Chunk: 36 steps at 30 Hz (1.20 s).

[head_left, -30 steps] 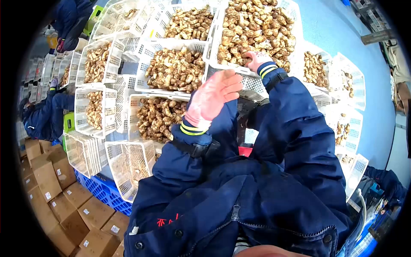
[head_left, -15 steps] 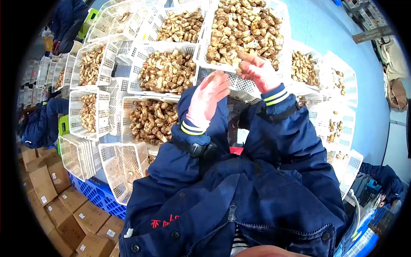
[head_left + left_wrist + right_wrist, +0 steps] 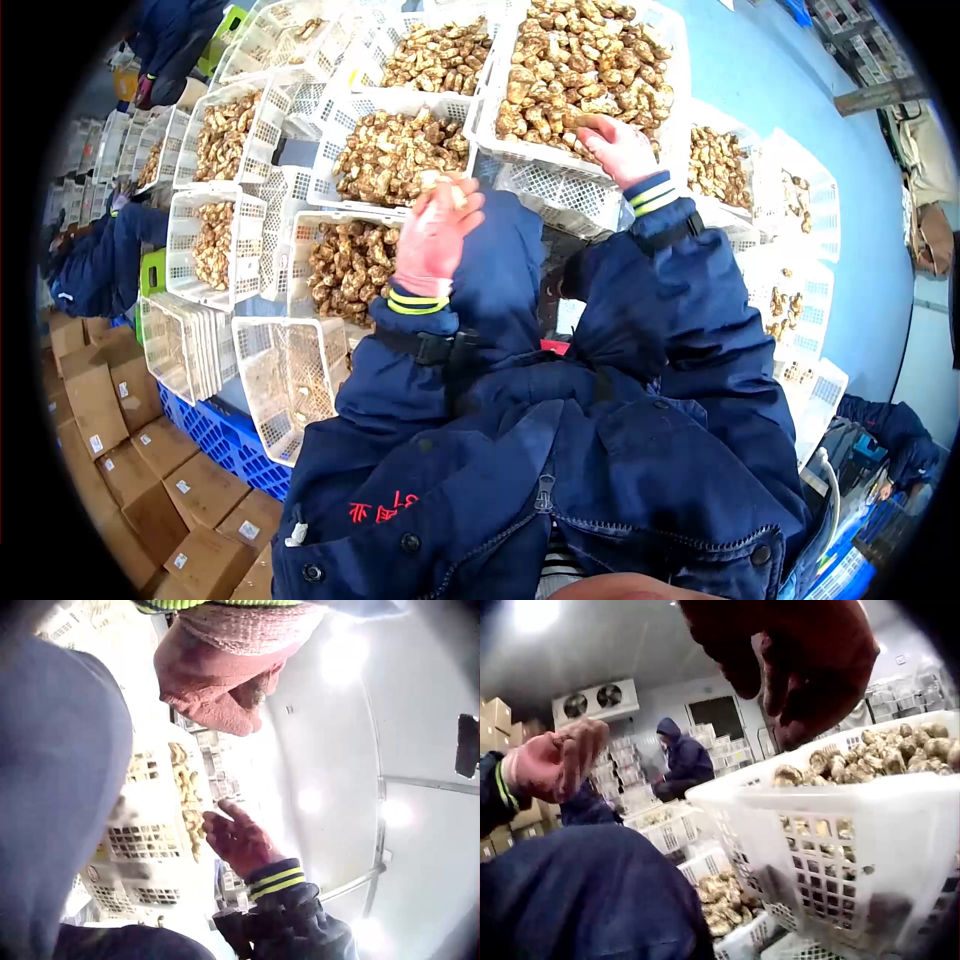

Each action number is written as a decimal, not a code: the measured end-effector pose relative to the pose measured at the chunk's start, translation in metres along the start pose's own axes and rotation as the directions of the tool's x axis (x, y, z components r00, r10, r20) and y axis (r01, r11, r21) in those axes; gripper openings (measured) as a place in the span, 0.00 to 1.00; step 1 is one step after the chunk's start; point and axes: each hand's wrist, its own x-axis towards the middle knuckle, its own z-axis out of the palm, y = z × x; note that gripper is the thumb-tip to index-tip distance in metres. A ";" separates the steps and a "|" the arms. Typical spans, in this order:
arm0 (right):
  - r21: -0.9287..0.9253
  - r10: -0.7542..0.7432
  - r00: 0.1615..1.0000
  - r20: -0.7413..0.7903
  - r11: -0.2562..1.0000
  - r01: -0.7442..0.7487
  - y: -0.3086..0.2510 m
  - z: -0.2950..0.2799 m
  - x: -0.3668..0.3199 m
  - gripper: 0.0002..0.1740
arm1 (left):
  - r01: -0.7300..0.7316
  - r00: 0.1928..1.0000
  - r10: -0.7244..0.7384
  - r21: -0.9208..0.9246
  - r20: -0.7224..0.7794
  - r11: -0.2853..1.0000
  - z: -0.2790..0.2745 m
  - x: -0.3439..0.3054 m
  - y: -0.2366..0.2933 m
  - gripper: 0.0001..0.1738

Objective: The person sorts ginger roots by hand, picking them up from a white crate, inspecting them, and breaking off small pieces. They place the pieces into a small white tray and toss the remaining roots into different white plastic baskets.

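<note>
My gloved left hand (image 3: 435, 240) is raised beside the knee, its fingers bent round a pale mushroom (image 3: 432, 180). Behind it, a white basket (image 3: 325, 180) holds brown and cream mushrooms (image 3: 400, 150). My right hand (image 3: 622, 150), also gloved in pink, hangs over the front rim of the large basket (image 3: 487, 120) with loosely bent fingers, right at the heaped mushrooms (image 3: 585, 70). In the right wrist view no mushroom shows between the fingers of the right hand (image 3: 787, 667). The left wrist view shows the left hand (image 3: 221, 682) folded, its contents mostly hidden.
More white baskets of mushrooms stand left, such as this one (image 3: 215, 240), and right (image 3: 785, 300). A basket with few contents (image 3: 290, 385) sits near the left elbow beside a blue crate (image 3: 225, 440). Cardboard boxes (image 3: 200, 490) cover the lower left. Another person (image 3: 682, 757) sits farther back.
My right hand drew back from the large basket toward the left hand, then returned to the mushrooms. The left hand moved left and down, its open fingers now curled round a mushroom.
</note>
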 end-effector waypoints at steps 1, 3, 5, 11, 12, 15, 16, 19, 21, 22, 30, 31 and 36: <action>-0.111 0.003 0.999 0.046 0.994 0.002 0.004 0.004 0.010 0.21 | -0.013 1.000 0.013 -0.034 0.002 0.999 -0.021 0.001 0.005 0.18; -0.448 -0.010 0.986 0.164 0.890 0.084 0.016 0.017 0.039 0.23 | -0.048 0.997 0.060 -0.250 0.042 0.967 -0.070 -0.003 0.017 0.16; -0.431 0.046 0.910 0.413 0.890 0.150 0.024 0.022 0.061 0.24 | -0.177 0.980 0.140 -0.292 -0.145 0.940 -0.120 -0.018 0.025 0.14; -0.233 0.075 0.822 0.564 0.970 0.072 0.090 0.057 0.090 0.27 | -0.569 0.696 0.213 -0.347 -0.685 0.745 -0.265 -0.107 0.039 0.27; -0.411 0.129 0.837 0.532 0.903 0.122 0.068 0.051 0.085 0.26 | -0.608 0.633 0.185 -0.334 -0.751 0.720 -0.274 -0.115 0.038 0.30; -0.519 0.139 0.820 0.556 0.828 0.212 0.040 0.045 0.078 0.21 | -0.525 0.685 0.259 -0.215 -0.681 0.823 -0.241 -0.112 0.039 0.30; -0.537 0.147 0.822 0.550 0.816 0.214 0.039 0.046 0.079 0.22 | -0.472 0.729 0.279 -0.164 -0.625 0.866 -0.215 -0.104 0.043 0.29; -0.577 0.138 0.816 0.562 0.772 0.267 0.051 0.051 0.085 0.23 | -0.357 0.883 0.238 -0.249 -0.405 0.900 -0.147 -0.076 0.043 0.25; -0.617 0.160 0.826 0.540 0.744 0.258 0.066 0.050 0.090 0.19 | -0.234 0.966 0.168 -0.392 -0.196 0.890 -0.102 -0.059 0.036 0.22; -0.635 0.170 0.844 0.509 0.736 0.235 0.061 0.046 0.086 0.19 | -0.150 0.988 0.145 -0.451 -0.046 0.880 -0.085 -0.049 0.029 0.20; -0.677 0.069 0.919 0.387 0.699 0.233 0.068 0.020 0.063 0.26 | 0.274 0.914 -0.180 -0.226 0.364 0.935 0.016 -0.029 -0.026 0.20; -0.702 0.127 0.915 0.384 0.684 0.199 0.040 0.013 0.053 0.25 | 0.274 0.913 -0.205 -0.158 0.351 0.949 0.019 -0.029 -0.027 0.21; -0.628 0.051 0.997 0.058 0.778 -0.003 0.066 0.005 0.052 0.18 | 0.341 0.895 -0.293 -0.092 0.335 0.936 0.021 -0.022 -0.035 0.23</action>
